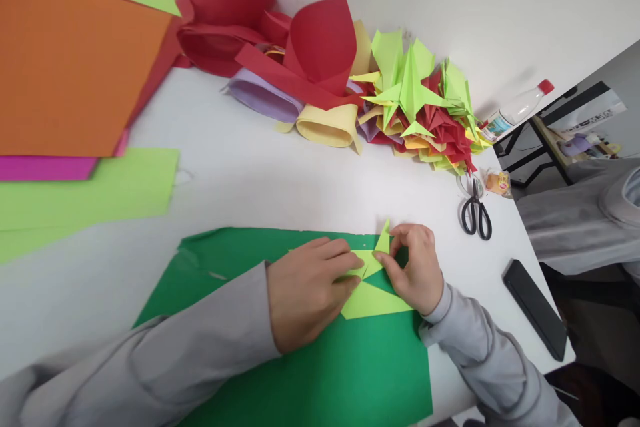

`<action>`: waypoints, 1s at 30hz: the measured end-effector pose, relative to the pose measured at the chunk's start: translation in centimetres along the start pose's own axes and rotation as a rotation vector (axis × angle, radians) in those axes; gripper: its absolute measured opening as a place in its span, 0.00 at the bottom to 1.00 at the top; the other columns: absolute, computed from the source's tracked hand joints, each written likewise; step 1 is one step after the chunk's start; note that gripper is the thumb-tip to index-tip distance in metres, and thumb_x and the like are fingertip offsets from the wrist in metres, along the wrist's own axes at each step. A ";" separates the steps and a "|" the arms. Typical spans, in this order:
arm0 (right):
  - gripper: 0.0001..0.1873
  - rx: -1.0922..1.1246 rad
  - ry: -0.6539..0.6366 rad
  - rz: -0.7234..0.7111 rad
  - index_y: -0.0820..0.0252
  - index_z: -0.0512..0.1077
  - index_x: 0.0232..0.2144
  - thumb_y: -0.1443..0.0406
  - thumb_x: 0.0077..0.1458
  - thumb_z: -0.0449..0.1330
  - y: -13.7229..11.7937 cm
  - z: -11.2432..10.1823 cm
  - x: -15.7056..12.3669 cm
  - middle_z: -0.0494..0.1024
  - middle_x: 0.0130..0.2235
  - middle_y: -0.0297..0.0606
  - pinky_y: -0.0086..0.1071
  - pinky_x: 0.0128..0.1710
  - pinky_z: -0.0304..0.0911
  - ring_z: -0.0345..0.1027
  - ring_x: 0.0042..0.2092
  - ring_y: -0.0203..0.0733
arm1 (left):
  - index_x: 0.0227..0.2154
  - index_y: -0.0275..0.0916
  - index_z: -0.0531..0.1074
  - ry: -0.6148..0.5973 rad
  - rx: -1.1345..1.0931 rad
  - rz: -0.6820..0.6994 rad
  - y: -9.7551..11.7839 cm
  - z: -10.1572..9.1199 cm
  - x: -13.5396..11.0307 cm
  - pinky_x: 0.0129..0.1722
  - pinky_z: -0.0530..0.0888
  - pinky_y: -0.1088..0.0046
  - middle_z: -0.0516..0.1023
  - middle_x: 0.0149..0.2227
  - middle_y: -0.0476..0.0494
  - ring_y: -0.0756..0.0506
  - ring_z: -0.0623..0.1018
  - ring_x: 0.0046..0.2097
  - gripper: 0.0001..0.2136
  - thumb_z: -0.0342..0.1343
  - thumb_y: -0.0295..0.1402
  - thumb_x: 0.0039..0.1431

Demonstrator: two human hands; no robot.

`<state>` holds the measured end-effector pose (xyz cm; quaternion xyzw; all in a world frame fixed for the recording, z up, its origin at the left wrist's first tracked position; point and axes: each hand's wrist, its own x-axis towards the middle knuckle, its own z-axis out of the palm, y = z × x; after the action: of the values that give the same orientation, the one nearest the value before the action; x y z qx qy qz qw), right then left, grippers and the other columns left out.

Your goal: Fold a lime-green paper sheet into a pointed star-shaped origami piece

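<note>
A small lime-green folded paper piece (373, 297) lies on a dark green sheet (320, 360) near the table's front edge. My left hand (307, 290) lies on its left part, fingers pressed down flat on the folds. My right hand (413, 267) pinches a raised pointed flap of the same piece between thumb and fingers. Both arms are in grey sleeves.
A heap of folded paper figures (425, 107) and curled red, yellow and lilac scraps (300, 60) sits at the back. Orange, pink and light green sheets (75, 67) lie at left. Black scissors (476, 213), a black phone (535, 308) and a plastic bottle (520, 107) are at right near the table edge.
</note>
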<state>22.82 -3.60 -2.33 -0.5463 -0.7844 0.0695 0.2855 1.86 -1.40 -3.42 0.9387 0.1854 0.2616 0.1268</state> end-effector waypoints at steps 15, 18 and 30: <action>0.09 0.017 -0.015 0.037 0.56 0.62 0.39 0.65 0.55 0.57 -0.1 0.1 0.1 0.70 0.27 0.32 0.43 0.43 0.58 0.65 0.35 0.45 | 0.46 0.36 0.70 -0.121 0.049 -0.029 0.4 -0.7 0.2 0.34 0.67 0.62 0.71 0.37 0.39 0.41 0.67 0.38 0.15 0.47 0.26 0.57; 0.07 0.021 -0.019 0.040 0.57 0.62 0.39 0.66 0.56 0.55 -0.1 0.1 0.1 0.69 0.27 0.33 0.42 0.43 0.58 0.64 0.35 0.44 | 0.46 0.36 0.71 -0.123 0.073 -0.025 0.5 -0.6 0.2 0.33 0.66 0.62 0.71 0.37 0.39 0.42 0.67 0.37 0.15 0.47 0.25 0.57; 0.04 -0.074 -0.027 0.063 0.57 0.64 0.35 0.64 0.55 0.56 -0.7 0.0 0.3 0.69 0.27 0.34 0.42 0.42 0.56 0.63 0.35 0.45 | 0.47 0.32 0.71 -0.145 0.156 -0.014 0.9 -0.4 0.2 0.33 0.64 0.61 0.74 0.50 0.41 0.42 0.66 0.39 0.16 0.49 0.27 0.57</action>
<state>22.22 -3.63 -1.96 -0.5800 -0.7726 0.0568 0.2519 2.06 -2.02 -2.74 0.9608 0.2021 0.1769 0.0680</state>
